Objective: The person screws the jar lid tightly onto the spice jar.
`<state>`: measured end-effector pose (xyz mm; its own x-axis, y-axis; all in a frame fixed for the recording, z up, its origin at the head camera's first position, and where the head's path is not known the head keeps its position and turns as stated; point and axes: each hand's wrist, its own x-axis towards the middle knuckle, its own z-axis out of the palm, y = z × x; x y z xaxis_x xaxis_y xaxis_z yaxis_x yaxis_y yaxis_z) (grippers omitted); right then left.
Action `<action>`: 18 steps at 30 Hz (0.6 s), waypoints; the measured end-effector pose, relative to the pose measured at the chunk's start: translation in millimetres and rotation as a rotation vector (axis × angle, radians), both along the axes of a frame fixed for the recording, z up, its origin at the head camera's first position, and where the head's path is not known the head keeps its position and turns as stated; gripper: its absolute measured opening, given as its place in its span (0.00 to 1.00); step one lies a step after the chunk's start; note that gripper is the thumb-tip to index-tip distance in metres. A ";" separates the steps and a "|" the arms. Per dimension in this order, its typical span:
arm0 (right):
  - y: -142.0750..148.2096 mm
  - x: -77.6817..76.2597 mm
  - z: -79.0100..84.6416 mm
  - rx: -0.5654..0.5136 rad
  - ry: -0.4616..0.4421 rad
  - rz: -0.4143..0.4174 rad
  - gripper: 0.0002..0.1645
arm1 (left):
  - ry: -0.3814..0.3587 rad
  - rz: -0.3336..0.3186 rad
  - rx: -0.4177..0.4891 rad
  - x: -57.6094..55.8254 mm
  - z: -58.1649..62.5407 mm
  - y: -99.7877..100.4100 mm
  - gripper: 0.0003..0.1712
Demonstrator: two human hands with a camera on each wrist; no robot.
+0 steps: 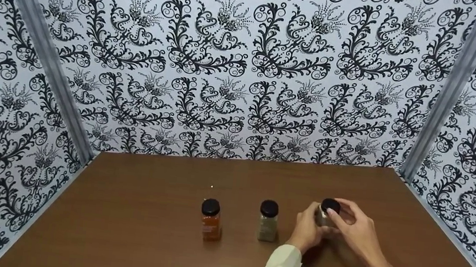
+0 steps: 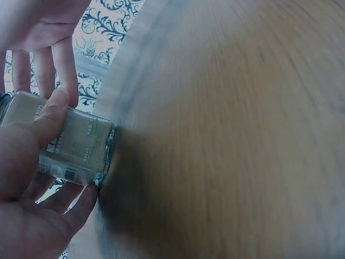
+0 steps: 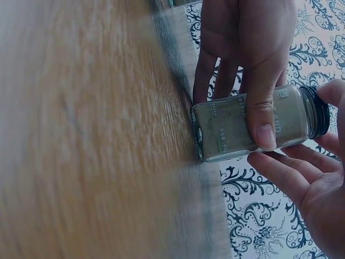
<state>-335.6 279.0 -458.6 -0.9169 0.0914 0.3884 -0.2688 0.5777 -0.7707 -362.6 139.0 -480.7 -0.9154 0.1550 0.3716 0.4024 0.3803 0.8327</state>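
A square glass spice jar (image 3: 232,129) with pale greenish-grey powder and a black lid (image 3: 319,112) stands upright at the right of the table. My left hand (image 1: 306,230) grips its body, the thumb laid across the glass. At the top, my right hand (image 1: 356,234) holds the black lid between thumb and fingers. In the left wrist view the jar's lower part (image 2: 89,140) shows, while the lid is mostly cut off. To the left stand a similar jar of greenish powder (image 1: 268,227) and a jar of orange-red powder (image 1: 211,228), both with black lids.
The brown wooden table (image 1: 132,211) carries all the jars. White walls with black scroll patterns (image 1: 208,81) close it in at the back and both sides, with grey strips (image 1: 455,85) at the corners. A tiny bright speck lies behind the orange jar.
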 end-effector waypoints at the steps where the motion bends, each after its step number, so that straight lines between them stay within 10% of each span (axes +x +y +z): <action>1: -0.2 0.5 0.6 -0.001 0.002 0.004 0.28 | 0.004 0.000 -0.001 -0.7 -1.1 0.2 0.25; 18: 0.6 3.4 1.3 0.018 -0.006 0.018 0.30 | -0.009 0.021 -0.013 1.7 1.1 -0.3 0.27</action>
